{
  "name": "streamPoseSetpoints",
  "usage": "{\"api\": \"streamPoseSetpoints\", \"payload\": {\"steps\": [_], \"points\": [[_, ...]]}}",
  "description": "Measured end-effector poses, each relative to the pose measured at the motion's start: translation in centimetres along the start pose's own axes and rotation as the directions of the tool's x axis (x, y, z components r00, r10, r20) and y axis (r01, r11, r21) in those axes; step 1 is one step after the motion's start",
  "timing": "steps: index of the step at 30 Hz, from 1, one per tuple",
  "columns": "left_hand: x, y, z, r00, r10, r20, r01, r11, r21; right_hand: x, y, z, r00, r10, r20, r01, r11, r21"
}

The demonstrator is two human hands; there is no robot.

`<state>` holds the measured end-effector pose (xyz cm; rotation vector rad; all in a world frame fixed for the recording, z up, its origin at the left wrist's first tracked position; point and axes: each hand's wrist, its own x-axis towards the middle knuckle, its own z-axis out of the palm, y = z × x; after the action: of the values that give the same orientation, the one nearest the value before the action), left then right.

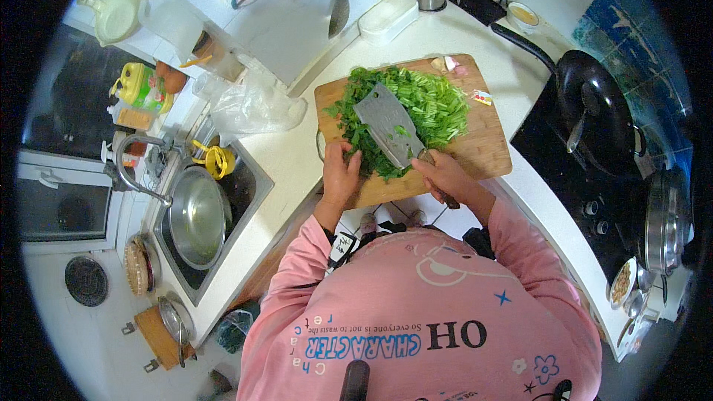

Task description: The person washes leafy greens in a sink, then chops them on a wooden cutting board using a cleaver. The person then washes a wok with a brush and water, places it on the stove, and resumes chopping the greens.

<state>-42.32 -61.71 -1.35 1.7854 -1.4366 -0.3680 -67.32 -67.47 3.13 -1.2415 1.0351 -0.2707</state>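
Chopped leafy greens (440,103) are heaped on a wooden cutting board (484,150). A cleaver (387,117) lies flat over the heap, bits of green stuck to its blade. My right hand (448,175) is closed around the cleaver's handle near the board's front edge. At the heap's front left, my left hand (342,170) touches the dark leaves with thumb and fingers apart; whether it pinches any leaves cannot be told. Small pale and pink pieces (448,65), perhaps garlic, lie at the board's far edge beside a small printed wrapper (482,97).
On the left, a metal basin (198,217) sits in the sink (253,181) under a curved faucet (125,161). A plastic bag (256,106) lies left of the board. To the right, a black wok (599,106) stands on the cooktop (557,178). Behind is a white oblong container (388,19).
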Motion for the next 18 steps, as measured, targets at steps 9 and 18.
{"api": "streamPoseSetpoints", "payload": {"steps": [9,18], "points": [[2.9,6.6,2.9,0.761,0.576,0.299,-0.629,0.767,0.124,-0.6,-0.1,-1.4,0.999,-0.031,-0.041,0.036,0.99,0.137],[2.5,7.6,3.1,0.729,0.623,0.283,-0.67,0.734,0.109,-1.5,-1.4,-2.2,0.988,-0.062,-0.142,0.082,0.988,0.135]]}}
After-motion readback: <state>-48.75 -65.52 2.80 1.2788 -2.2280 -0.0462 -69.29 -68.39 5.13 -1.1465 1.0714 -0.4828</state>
